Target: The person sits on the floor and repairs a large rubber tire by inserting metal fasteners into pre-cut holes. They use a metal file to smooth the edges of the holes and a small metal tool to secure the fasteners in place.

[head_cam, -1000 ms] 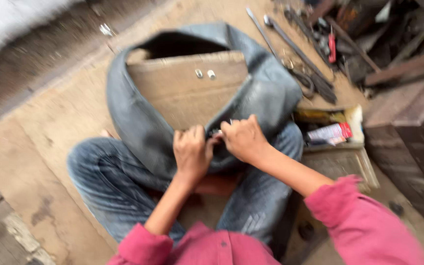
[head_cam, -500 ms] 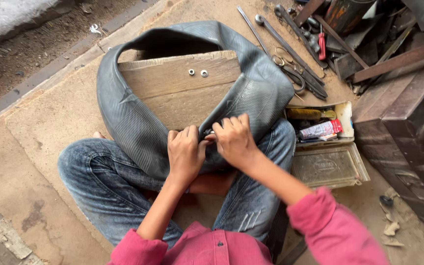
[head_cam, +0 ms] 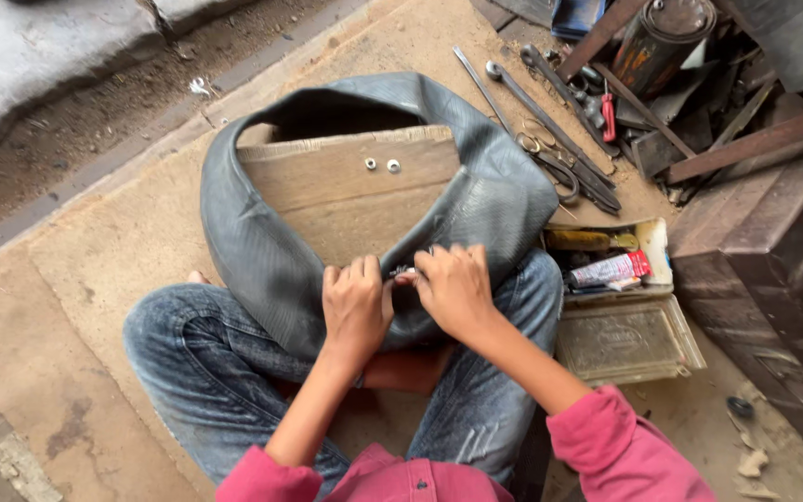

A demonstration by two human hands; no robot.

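A large grey-black rubber inner tube (head_cam: 262, 251), deflated and limp, is looped around a bare wooden board (head_cam: 346, 191) and drapes down over the lap of a seated person. Its surface is dull and finely ribbed, with soft folds where it bends. The near part of the loop lies across the knees. There the left hand (head_cam: 355, 307) and right hand (head_cam: 457, 290) press side by side on the rubber, fingers pinched together around a small metal valve (head_cam: 404, 271) between them.
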